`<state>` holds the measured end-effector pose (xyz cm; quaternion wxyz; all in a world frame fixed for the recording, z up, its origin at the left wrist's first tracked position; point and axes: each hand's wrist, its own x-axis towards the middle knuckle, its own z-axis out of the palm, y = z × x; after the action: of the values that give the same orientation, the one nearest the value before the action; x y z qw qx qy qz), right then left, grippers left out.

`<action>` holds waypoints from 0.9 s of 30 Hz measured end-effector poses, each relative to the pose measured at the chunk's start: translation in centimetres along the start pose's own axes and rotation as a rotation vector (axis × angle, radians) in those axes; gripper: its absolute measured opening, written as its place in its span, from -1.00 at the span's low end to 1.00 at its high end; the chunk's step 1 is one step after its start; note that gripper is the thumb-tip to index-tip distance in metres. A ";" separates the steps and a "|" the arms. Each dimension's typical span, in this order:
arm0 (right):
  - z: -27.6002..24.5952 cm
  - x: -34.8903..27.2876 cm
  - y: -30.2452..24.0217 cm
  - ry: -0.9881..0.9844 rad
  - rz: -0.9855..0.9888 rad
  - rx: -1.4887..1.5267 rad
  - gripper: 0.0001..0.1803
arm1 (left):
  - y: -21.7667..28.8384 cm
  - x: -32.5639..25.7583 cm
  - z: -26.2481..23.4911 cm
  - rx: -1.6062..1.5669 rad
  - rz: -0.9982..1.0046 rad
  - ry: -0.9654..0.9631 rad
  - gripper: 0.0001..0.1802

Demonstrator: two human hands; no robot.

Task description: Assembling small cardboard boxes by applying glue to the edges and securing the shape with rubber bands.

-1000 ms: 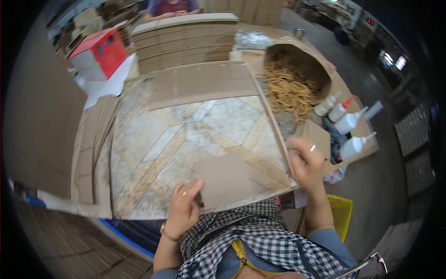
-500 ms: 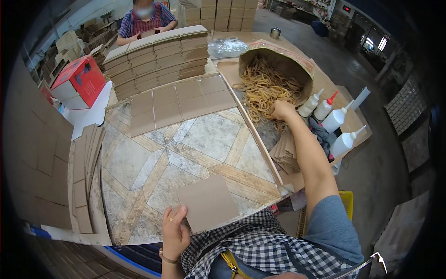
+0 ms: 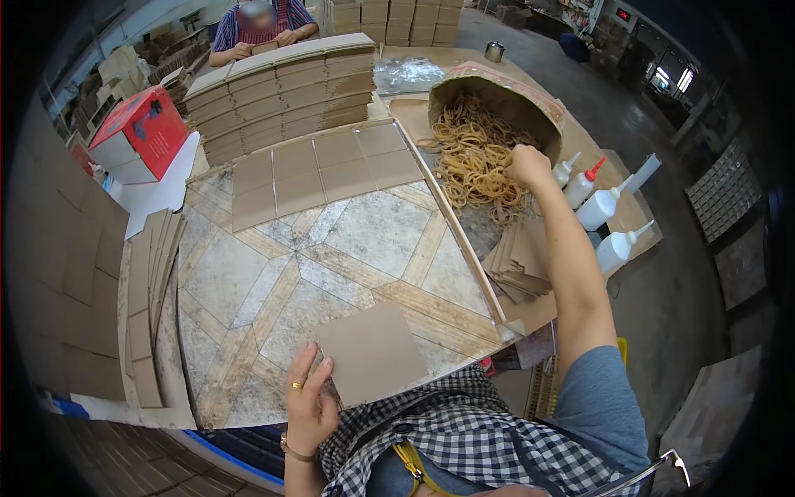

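My left hand (image 3: 310, 406), with a ring on one finger, grips the left edge of a plain brown cardboard square (image 3: 373, 352) at the table's near edge. Part of its grip is hidden under the fingers. Across the table, my right hand (image 3: 527, 166) is closed at the right side of a heap of tan rubber bands (image 3: 472, 153). The heap spills from the mouth of a sack (image 3: 530, 99) lying on its side. Whatever the right fingers hold is hidden.
Several glue bottles (image 3: 598, 209) stand right of my forearm. Loose cardboard pieces (image 3: 517, 261) lie below the bands. A wooden strip (image 3: 451, 219) edges the patterned tabletop (image 3: 339, 257). Tall cardboard stacks (image 3: 281, 95) stand at the back, before a co-worker (image 3: 261, 29). A red-white box (image 3: 141, 137) sits left.
My right hand has moved away and slightly right across the rubber bands, toward the sack's mouth. My left fingers have shifted slightly at the cardboard's edge.
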<state>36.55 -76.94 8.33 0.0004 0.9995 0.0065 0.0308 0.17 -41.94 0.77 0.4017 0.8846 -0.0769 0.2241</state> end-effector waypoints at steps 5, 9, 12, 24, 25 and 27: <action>-0.1 0.4 1.8 -0.084 -0.043 0.321 -0.79 | 0.0 1.1 -0.4 -0.002 0.045 -0.019 -0.50; 0.1 0.1 1.4 -0.145 -0.024 0.784 -0.84 | 0.0 1.3 -0.9 -0.092 -0.002 -0.019 -0.53; 0.0 -0.7 -1.3 -0.067 -0.029 1.097 -0.89 | 0.4 1.7 -1.9 -0.188 -0.070 -0.026 -0.61; -2.3 -20.7 -22.2 -0.377 -0.897 0.957 -0.91 | 0.1 3.7 -2.3 -0.633 -0.422 0.067 -0.69; -2.5 -21.1 -22.8 -0.432 -0.875 0.937 -0.90 | 0.2 4.1 -2.5 -0.658 -0.403 0.095 -0.69; -3.2 -21.4 -23.4 -0.535 -0.828 0.891 -0.87 | 0.0 5.0 -2.4 -0.637 -0.309 0.087 -0.75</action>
<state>14.66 -53.86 10.19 -0.3995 0.7922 0.4016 -0.2267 3.85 -39.92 4.43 0.6896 0.7056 0.0089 0.1630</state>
